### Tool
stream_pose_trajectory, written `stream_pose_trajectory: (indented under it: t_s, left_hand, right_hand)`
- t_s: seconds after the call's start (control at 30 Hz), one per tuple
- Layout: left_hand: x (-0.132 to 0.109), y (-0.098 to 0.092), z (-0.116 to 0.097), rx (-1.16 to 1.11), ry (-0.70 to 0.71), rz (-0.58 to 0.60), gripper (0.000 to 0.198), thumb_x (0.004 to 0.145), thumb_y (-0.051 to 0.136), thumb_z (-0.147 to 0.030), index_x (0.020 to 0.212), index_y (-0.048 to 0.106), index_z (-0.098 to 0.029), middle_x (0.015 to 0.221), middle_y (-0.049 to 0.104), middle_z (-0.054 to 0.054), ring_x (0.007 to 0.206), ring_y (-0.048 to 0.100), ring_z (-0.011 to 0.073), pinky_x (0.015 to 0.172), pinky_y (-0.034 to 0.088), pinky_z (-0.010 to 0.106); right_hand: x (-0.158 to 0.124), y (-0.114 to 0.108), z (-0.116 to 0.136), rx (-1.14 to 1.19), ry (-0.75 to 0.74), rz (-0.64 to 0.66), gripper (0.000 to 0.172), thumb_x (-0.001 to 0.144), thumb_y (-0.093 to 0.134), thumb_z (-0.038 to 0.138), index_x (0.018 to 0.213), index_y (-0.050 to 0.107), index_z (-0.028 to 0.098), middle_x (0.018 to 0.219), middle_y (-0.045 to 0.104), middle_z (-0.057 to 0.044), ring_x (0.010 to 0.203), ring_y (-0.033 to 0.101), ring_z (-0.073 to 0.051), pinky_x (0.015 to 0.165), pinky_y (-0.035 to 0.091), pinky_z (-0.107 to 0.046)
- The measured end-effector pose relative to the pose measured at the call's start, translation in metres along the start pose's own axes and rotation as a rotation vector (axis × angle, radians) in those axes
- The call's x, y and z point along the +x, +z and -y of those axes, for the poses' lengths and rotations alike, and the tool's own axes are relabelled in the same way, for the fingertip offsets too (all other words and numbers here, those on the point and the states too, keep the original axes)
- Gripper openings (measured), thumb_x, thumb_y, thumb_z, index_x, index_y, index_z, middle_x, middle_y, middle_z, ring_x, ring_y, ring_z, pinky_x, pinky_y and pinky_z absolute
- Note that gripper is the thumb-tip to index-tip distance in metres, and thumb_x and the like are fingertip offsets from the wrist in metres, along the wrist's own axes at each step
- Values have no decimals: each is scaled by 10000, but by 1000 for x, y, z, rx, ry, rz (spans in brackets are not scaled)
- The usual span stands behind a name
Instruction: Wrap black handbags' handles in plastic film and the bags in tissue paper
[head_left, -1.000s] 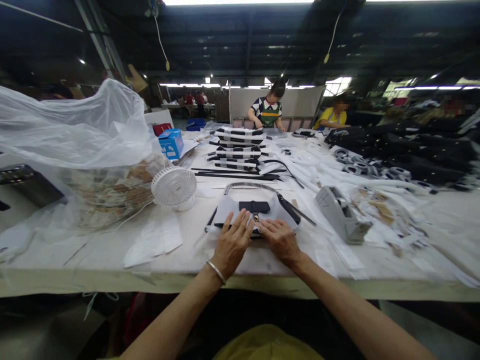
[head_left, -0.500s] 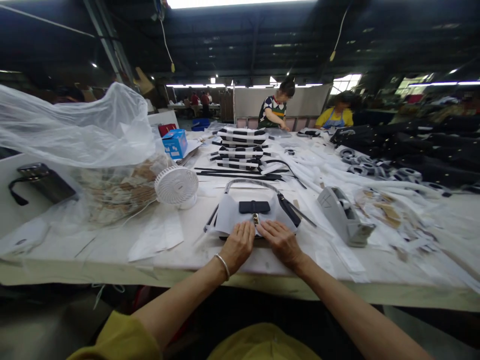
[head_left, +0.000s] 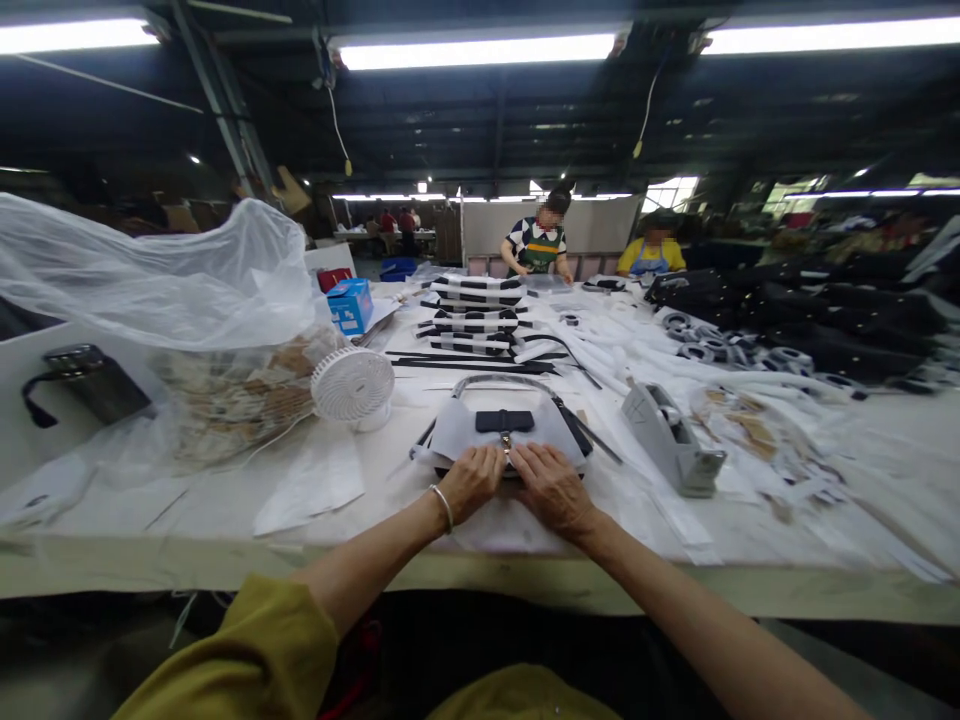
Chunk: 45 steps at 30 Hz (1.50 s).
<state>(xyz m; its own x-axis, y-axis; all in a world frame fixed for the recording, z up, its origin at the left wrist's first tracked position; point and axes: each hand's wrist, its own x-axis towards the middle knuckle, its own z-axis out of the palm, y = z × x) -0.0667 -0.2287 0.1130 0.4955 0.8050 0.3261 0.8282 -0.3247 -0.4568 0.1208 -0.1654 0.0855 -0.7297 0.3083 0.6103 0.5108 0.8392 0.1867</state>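
A dark handbag (head_left: 571,432) lies in front of me, its front covered by a white sheet (head_left: 454,430). On top of the sheet are a small dark strap piece (head_left: 504,420) and a metal clasp (head_left: 506,440). At the clasp's left, my left hand (head_left: 476,478) is closed at the bag's front edge, fingertips bent in together. My right hand (head_left: 553,490) grips the same edge from the right, its fingers over the sheet. Both thumbs and the undersides of the fingers are hidden. The wrapped handle (head_left: 502,381) arches behind the bag.
To the left are a white fan (head_left: 352,387), a plastic bag of scraps (head_left: 225,390) and a flask (head_left: 94,382). A tape dispenser (head_left: 671,440) stands on the right. Behind are stacked wrapped bags (head_left: 476,318) and black straps (head_left: 472,362). Two co-workers sit or stand across the table.
The view has tilted up, showing more ceiling lights. My left fingers have drawn in closer to the clasp, now partly covering it. The bag stays in place.
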Motion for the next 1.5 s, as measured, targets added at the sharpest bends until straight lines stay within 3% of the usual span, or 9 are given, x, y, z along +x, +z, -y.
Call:
stream_pose_trajectory:
  t_s: [0.23, 0.57, 0.7, 0.87, 1.0, 1.1, 1.27, 1.37, 1.5]
  left_hand:
    - [1, 0, 6, -6, 24, -29, 288, 969, 339, -103, 1196, 511, -62, 961, 654, 124, 859, 619, 213, 739, 470, 342]
    - [0, 11, 1, -13, -92, -81, 423, 982, 310, -151, 1390, 405, -96, 1280, 589, 168, 1124, 568, 251, 980, 425, 448]
    - [2, 16, 0, -12, -123, -120, 422, 981, 297, -136, 1387, 408, -98, 1216, 623, 151, 1092, 580, 239, 981, 429, 447]
    - [1, 23, -3, -37, -78, -136, 310, 981, 346, -139, 1252, 492, -96, 1086, 652, 131, 937, 620, 214, 836, 473, 386]
    - [4, 21, 5, -63, -16, -120, 269, 987, 319, -132, 1164, 517, -87, 968, 650, 119, 819, 616, 205, 698, 463, 351]
    - [13, 14, 18, -83, 37, -112, 266, 984, 308, -126, 1138, 522, -91, 904, 644, 102, 781, 612, 206, 670, 453, 345]
    - [35, 3, 42, -124, 95, -93, 236, 961, 386, -165, 1150, 516, -110, 868, 648, 82, 762, 625, 207, 666, 458, 330]
    - [44, 0, 51, -152, 96, -71, 246, 912, 462, -168, 1146, 519, -118, 868, 658, 76, 751, 634, 207, 643, 466, 320]
    - [44, -1, 54, -180, 71, -52, 296, 863, 511, -151, 1157, 520, -117, 872, 666, 71, 743, 637, 207, 630, 479, 314]
  right_hand:
    - [14, 1, -1, -105, -39, -1, 308, 899, 501, 112, 1190, 597, 143, 1103, 678, -136, 1009, 595, -267, 894, 425, -423]
    - [27, 3, -16, -67, -116, 13, 223, 932, 422, 77, 995, 624, 149, 836, 676, -71, 737, 609, -201, 704, 442, -331]
    - [31, -3, -22, -63, -143, 24, 190, 912, 457, 75, 934, 620, 169, 786, 672, -46, 694, 612, -183, 665, 452, -302]
    - [15, 0, -21, -35, -190, -15, 370, 900, 407, 38, 1215, 576, 132, 1110, 690, -121, 986, 632, -210, 866, 481, -343]
    - [11, 3, -19, -57, -160, -9, 426, 865, 416, 29, 1256, 562, 116, 1159, 674, -142, 1047, 610, -237, 909, 464, -381]
    - [17, -4, -17, -48, -89, 30, 424, 863, 550, 161, 1286, 541, 125, 1177, 661, -148, 1057, 599, -266, 941, 438, -415]
    - [29, -15, -25, -88, 14, 43, 837, 705, 791, 379, 1407, 415, 123, 1248, 612, -164, 1131, 541, -339, 1031, 346, -513]
    - [34, -12, -31, -156, 12, 5, 742, 743, 752, 268, 1397, 428, 132, 1240, 614, -161, 1128, 531, -345, 1022, 336, -517]
    - [39, -5, -36, -214, -32, -48, 464, 862, 554, 123, 1323, 501, 130, 1108, 661, -138, 922, 587, -271, 844, 417, -420]
